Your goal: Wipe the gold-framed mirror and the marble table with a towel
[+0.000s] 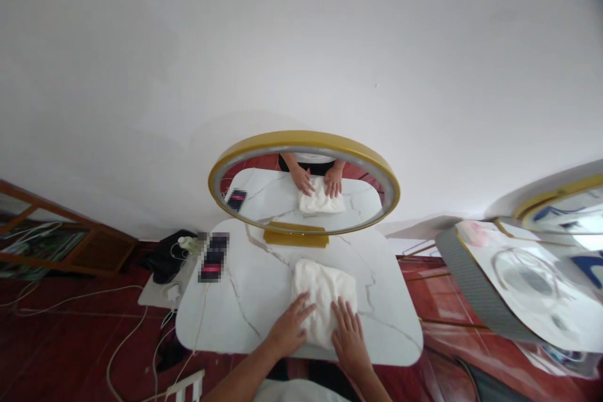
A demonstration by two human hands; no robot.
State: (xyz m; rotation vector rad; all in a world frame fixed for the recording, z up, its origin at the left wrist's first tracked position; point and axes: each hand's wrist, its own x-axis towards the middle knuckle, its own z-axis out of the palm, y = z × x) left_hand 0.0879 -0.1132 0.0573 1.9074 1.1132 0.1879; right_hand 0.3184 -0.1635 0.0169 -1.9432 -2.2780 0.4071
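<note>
A folded white cloth [323, 282], soft like a towel, lies on the white marbled table [254, 282] in front of me. My left hand [291, 326] rests on its left edge with the fingers stretched out. On the right side of the cloth, my right hand [348, 333] lies flat with its fingers spread. Both hands press lightly on the cloth, and neither grasps it. The round mirror [301, 201] behind repeats the cloth and both hands. Whatever lies under my palms is hidden.
The mirror's gold base [296, 236] stands at the table's back. A phone [213, 257], blurred out, lies at the left with a cable [200, 320]. A black bag [169, 257] sits beyond the left edge. A second white table [541, 276] stands at the right.
</note>
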